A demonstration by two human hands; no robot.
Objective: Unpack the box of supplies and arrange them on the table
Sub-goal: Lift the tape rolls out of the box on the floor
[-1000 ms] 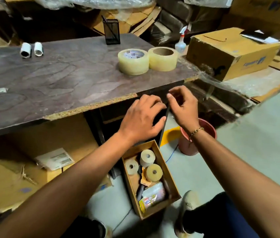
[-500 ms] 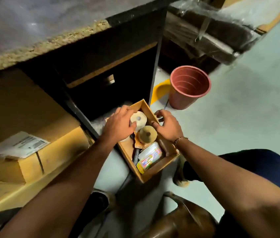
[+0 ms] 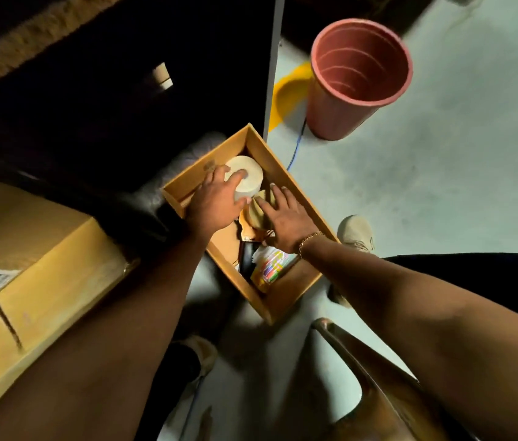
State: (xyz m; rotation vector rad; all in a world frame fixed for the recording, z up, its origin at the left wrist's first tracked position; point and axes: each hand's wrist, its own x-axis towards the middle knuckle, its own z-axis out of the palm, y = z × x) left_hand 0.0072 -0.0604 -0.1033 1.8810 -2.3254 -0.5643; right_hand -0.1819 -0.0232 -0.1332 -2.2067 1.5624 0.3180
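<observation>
Left grip (image 3: pixel 216 202) still curled on white roll (image 3: pixel 248 176), right grip (image 3: pixel 283 218) now spread over tan roll (image 3: pixel 256 211), in box (image 3: pixel 216 154)

Left hand (image 3: pixel 216 203) on pale roll (image 3: pixel 249 179)

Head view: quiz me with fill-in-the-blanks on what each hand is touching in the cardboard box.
The left hand grips the ___ paper roll in the open brown cardboard box.
The right hand rests on the tan roll, which lies ___ that box.
The red plastic bucket stands on the grey ___.
Missing: white; inside; floor.
</observation>
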